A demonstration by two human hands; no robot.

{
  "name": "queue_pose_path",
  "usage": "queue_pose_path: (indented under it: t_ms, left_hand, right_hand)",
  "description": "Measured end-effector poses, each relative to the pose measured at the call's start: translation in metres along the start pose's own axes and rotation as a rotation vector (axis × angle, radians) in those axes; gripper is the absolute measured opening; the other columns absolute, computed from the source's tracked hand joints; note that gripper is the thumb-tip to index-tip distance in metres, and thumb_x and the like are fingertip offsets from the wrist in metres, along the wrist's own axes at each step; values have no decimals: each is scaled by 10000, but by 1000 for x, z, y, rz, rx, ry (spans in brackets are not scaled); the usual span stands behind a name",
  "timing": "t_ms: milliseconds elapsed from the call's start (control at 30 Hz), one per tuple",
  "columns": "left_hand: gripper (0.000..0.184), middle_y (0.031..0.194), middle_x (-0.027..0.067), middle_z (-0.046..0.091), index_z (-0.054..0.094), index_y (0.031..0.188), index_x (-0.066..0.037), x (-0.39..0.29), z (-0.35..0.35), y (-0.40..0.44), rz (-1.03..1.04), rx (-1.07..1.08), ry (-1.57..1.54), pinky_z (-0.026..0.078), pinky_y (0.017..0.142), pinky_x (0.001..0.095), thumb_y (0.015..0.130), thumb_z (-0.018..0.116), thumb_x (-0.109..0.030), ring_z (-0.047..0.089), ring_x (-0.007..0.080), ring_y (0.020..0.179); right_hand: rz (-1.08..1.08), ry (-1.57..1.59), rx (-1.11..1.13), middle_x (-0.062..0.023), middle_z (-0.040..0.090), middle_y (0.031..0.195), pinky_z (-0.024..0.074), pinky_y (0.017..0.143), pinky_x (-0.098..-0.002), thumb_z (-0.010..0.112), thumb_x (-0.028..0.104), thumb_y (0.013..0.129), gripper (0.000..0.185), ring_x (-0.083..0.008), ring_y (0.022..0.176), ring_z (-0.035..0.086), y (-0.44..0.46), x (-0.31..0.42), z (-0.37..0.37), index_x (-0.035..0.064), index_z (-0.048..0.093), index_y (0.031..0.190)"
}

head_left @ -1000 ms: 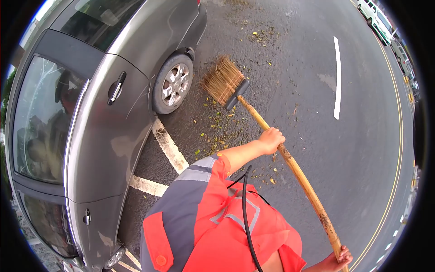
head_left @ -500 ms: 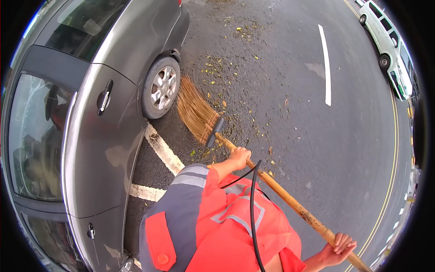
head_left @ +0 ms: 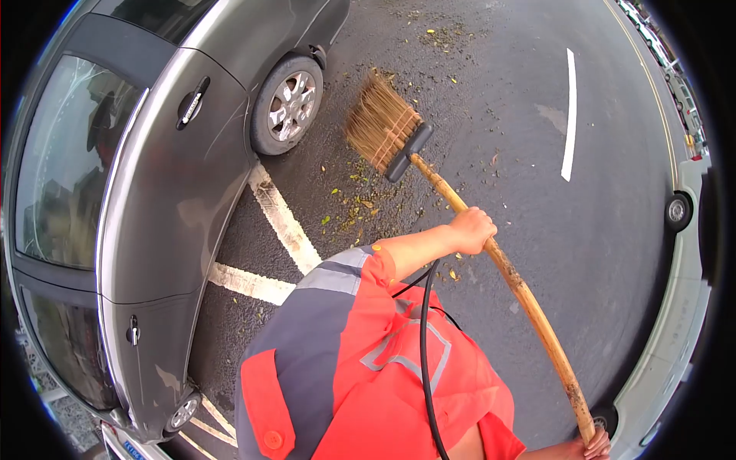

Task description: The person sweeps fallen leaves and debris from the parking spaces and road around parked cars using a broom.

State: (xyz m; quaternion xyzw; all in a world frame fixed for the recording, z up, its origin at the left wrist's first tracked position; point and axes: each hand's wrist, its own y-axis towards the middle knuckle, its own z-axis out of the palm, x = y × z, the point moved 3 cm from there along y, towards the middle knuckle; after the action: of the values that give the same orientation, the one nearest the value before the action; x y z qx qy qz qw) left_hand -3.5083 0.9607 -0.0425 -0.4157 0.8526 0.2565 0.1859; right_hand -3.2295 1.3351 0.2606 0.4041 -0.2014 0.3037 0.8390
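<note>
Leaf-littered asphalt. Left to right, I note: grey car, wheel near the broom; a wide swing could scrape it. Left hand grips mid-handle, right hand its end; the pale vehicle alongside could clip that end.

Straw broom, long wooden handle, dark crosspiece, slanting across asphalt, bristles near car wheel

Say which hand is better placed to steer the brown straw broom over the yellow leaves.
Left, probably: the left hand grips the yellowish wooden handle nearer the bristles; the right hand holds its far end.
</note>
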Motion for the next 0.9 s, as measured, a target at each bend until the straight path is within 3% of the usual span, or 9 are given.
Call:
queue_pose_path:
  t_ms: [67,133,167,200,267,467,667,800,900]
  left_hand:
    - [116,700,73,615,605,681,-107,-38,9,-15,25,54,-6,457,733,406,613,650,-190,605,275,757]
    - [139,688,87,623,617,685,-104,-69,23,-33,42,116,-50,487,653,418,609,655,-214,619,283,719]
    - [147,690,90,625,620,692,-102,-82,31,-44,19,141,-66,494,637,419,614,656,-221,624,285,717]
    - [156,705,92,630,622,702,-98,-91,41,-54,-8,202,-84,498,634,424,619,654,-226,630,289,725]
    - [156,727,93,636,624,710,-100,-102,55,-71,-50,254,-133,502,637,428,619,653,-224,632,291,733]
    - [193,801,82,645,625,781,-125,-86,94,-85,-219,302,-137,499,683,434,615,665,-215,630,293,791]
    - [115,798,64,610,573,740,-122,-41,107,-50,-230,99,-168,463,748,425,652,640,-90,577,288,883]
    - [88,795,60,589,552,725,-126,-2,82,-23,-202,31,-90,434,818,422,676,607,-78,564,286,873]
    - [58,791,67,587,556,723,-125,40,52,-17,-171,-116,-46,424,807,424,705,566,-71,562,290,878]
  right_hand:
    - [42,83,-200,46,347,403,368,425,-220,530,257,863,320,-86,366,364,22,17,-18,106,485,585]
    - [135,88,-157,36,355,387,370,404,-232,553,249,852,447,-98,347,367,56,40,-70,154,377,452]
    - [207,107,-112,37,356,420,381,457,-241,541,252,868,364,-95,403,383,69,42,-83,129,443,539]
    - [258,98,61,23,278,484,315,483,-209,446,111,950,296,-89,456,297,92,53,-120,88,377,663]
    - [404,142,73,13,277,495,308,470,-210,464,115,943,356,-88,440,284,127,40,-142,123,310,622]
    - [488,60,143,12,276,500,281,438,-196,415,109,965,251,-74,406,252,168,-29,-74,81,355,723]
    - [122,-107,168,22,266,447,288,431,-193,430,84,950,237,-80,399,273,65,-7,8,80,397,715]
    - [100,-109,172,31,262,445,308,522,-198,423,84,936,278,-87,440,286,4,-9,46,110,384,663]
    - [132,-33,403,25,269,447,309,510,-203,412,97,949,302,-90,444,295,-50,-29,75,109,388,648]
